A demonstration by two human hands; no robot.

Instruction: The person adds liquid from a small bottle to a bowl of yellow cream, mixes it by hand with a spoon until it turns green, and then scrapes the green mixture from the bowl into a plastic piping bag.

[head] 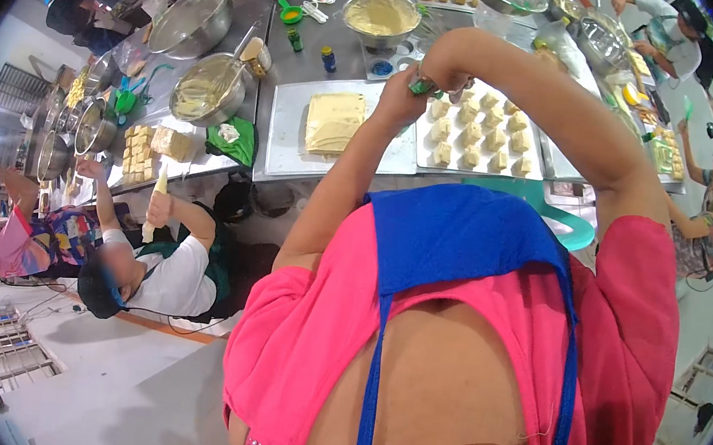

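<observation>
My left hand [403, 99] and my right hand [447, 71] are close together over the far left part of a white tray [422, 159] of small frosted cake pieces. A small green thing [420, 87] shows between the hands; what it is and which hand grips it cannot be made out. Much of my right hand's fingers is hidden behind its wrist. To the left, a frosted rectangular cake [335, 122] lies on a white board [285, 105]. Beyond the hands stand a metal bowl of pale cream [382, 18] and a muffin tin [374, 69] with blue in one cup.
A metal bowl with a whisk [208, 88], a green cloth [233, 142] and a blue-labelled bottle [328, 59] are on the metal table [311, 39]. A person in a white shirt [181, 282] holds a piping bag [154, 206] at the left. Other people surround the tables.
</observation>
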